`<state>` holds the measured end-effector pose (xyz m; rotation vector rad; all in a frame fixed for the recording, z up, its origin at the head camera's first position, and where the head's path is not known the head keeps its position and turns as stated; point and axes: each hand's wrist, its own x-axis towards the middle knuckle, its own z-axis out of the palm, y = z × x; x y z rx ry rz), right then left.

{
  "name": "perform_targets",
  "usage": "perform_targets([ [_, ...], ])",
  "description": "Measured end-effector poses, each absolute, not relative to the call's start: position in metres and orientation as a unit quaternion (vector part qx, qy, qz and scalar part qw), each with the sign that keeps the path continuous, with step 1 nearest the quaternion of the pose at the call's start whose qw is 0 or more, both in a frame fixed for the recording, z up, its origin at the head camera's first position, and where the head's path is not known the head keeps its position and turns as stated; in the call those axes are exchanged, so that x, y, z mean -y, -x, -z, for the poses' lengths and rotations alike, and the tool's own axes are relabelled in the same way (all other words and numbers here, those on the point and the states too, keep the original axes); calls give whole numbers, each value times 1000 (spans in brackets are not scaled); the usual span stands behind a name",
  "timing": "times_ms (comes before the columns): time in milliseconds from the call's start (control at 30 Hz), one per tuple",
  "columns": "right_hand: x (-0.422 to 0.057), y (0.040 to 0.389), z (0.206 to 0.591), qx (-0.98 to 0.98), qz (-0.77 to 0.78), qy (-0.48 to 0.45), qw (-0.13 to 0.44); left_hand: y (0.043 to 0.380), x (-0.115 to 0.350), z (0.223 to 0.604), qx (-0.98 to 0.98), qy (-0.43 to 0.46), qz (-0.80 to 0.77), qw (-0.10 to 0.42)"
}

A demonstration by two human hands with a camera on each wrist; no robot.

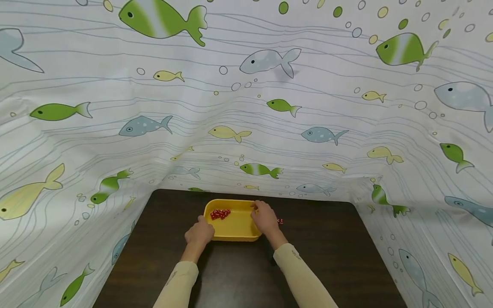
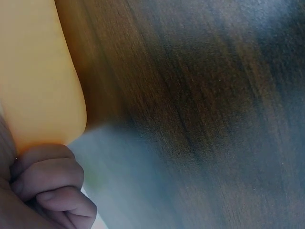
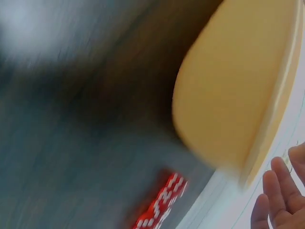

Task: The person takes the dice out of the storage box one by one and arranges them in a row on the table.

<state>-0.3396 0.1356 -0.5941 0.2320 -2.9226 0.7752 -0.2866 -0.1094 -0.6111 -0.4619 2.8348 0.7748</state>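
A shallow yellow tray [image 1: 236, 227] is on the dark table, with a cluster of red dice [image 1: 219, 214] inside near its left end. At the left side, my left hand [image 1: 200, 231] grips the tray; its curled fingers [image 2: 50, 174] show against the tray's corner in the left wrist view. My right hand [image 1: 265, 217] is at the tray's right end, fingers reaching over the rim. In the right wrist view its fingers [image 3: 281, 191] are loosely extended, a little apart from the tray wall. Beside that hand, more red dice [image 1: 280, 221] lie on the table, partly hidden.
The dark wooden table [image 1: 331, 256] extends around the tray. A white sheet printed with fish [image 1: 256, 169] surrounds the table at the back and sides. In the right wrist view, white-spotted red dice [image 3: 162, 200] form a row close to the tray, blurred.
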Motion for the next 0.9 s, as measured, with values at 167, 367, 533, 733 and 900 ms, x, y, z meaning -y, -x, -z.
perform_targets([
  [167, -103, 335, 590, 963, -246, -110, 14, 287, 111, 609, -948, 158, -265, 82],
  [367, -73, 331, 592, 963, -231, -136, -14, 285, 114, 614, -948, 159, -262, 88],
  [533, -59, 330, 596, 970, -192, -146, -28, 284, 117, 616, -949, 155, -259, 93],
  [733, -54, 333, 597, 973, -168, -141, -72, 287, 113, 610, -951, 150, -257, 84],
  [900, -52, 330, 606, 973, -158, -133, -98, 283, 112, 611, -952, 148, -257, 82],
])
